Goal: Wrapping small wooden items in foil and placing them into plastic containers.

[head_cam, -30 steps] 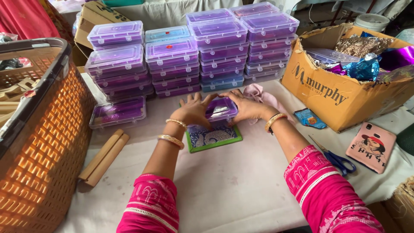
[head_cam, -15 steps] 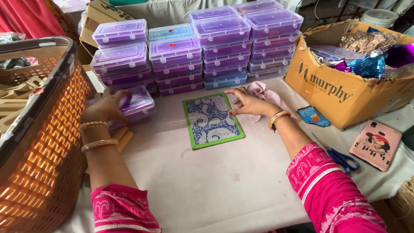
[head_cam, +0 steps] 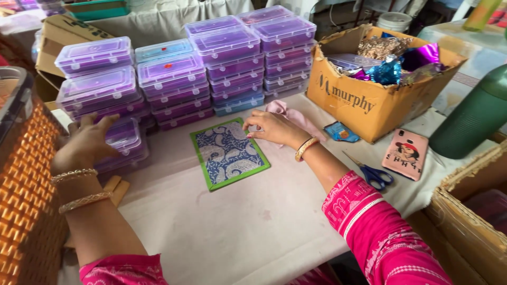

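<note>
Left hand (head_cam: 84, 143) spread open atop purple plastic box (head_cam: 122, 138); right hand (head_cam: 273, 128), fingers loosely curled, touching green-bordered paisley card (head_cam: 228, 153).

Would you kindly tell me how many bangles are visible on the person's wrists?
3: two bangles on the left wrist behind the left hand, and one bangle on the right wrist behind the right hand. Sleeves may hide more.

Across the upper middle of the frame stand stacks of flat purple plastic boxes (head_cam: 211, 68) with clear lids (a few are blue), and one shorter stack (head_cam: 125, 145) sits at centre left. At upper right an open brown cardboard carton (head_cam: 369, 100) bears dark lettering on its side. Just left of it lies a small blue packet (head_cam: 341, 131). Another brown carton (head_cam: 58, 34) stands at upper left, and a third (head_cam: 470, 211) at lower right.
</note>
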